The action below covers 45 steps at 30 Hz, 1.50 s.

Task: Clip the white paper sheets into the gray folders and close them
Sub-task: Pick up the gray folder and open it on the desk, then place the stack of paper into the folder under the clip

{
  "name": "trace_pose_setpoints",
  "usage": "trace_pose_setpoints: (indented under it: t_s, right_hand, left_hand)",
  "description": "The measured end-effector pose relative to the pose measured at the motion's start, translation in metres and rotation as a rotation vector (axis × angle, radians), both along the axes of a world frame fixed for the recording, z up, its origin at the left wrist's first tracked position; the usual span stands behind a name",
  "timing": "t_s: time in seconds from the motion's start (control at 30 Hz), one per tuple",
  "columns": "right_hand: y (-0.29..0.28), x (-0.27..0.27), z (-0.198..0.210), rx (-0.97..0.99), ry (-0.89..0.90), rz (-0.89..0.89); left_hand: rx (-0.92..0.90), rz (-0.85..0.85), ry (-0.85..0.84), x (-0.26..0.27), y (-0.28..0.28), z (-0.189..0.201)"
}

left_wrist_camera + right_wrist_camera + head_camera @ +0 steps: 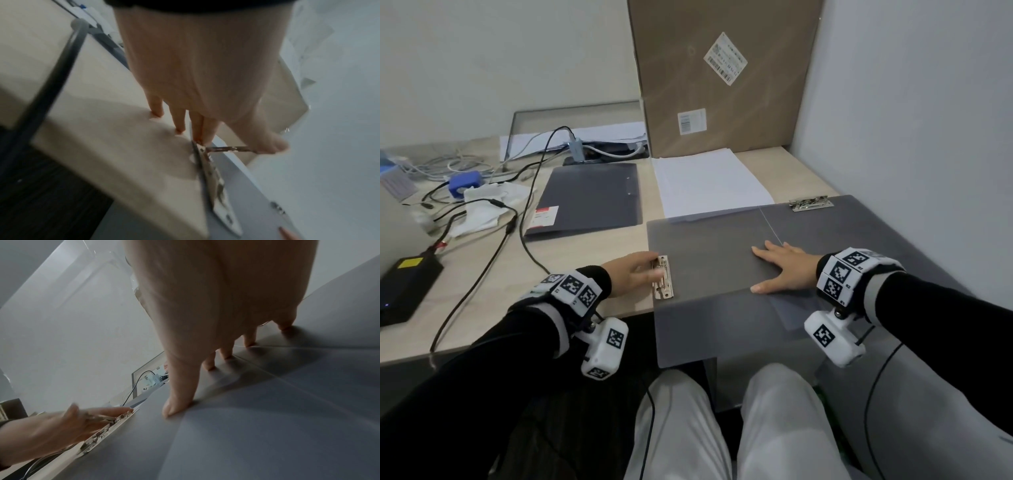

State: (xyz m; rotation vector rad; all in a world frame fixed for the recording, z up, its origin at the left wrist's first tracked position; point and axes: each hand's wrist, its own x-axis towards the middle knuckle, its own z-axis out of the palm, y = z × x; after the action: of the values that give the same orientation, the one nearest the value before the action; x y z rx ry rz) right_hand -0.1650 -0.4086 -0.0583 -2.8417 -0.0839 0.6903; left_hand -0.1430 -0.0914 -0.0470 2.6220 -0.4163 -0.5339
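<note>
An open gray folder [715, 260] lies flat in front of me and overhangs the desk's front edge. On its left edge sits a metal clip [663, 278]. My left hand [645, 274] pinches that clip [213, 178], thumb on the raised lever [230, 148]. My right hand [779, 270] lies flat on the folder's middle, fingers spread [185, 386]. A second metal clip [811, 204] sits at the folder's far right edge. A stack of white paper sheets [709, 185] lies behind the folder. One closed gray folder [589, 198] lies to the left.
A tall cardboard box [722, 78] stands against the back wall behind the paper. Black cables [517, 219], a black power adapter [404, 287], a white cloth [486, 205] and a blue object [464, 183] crowd the left of the desk. A wall closes the right side.
</note>
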Motion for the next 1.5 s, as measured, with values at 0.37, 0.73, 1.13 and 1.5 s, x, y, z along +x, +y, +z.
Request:
trace_pose_setpoints:
  t_s: [0.37,0.73,1.13,1.5]
  right_hand:
    - [0.018,-0.029,0.007,0.018,0.025,0.047]
    - [0.062,-0.051,0.014,0.091,0.017,0.026]
    - [-0.024,0.029,0.034,0.116,-0.212,-0.192]
    - [-0.025,0.065,0.017,-0.031,-0.196,-0.1]
  left_hand:
    - [-0.002,0.427,-0.14,0.028,-0.019,-0.002]
    - [0.0,0.358,-0.162,0.04,-0.048,0.042]
    - [0.106,-0.104,-0.08,0.038,-0.167,-0.005]
    - [0.325,-0.222,-0.019,0.039,-0.161,-0.021]
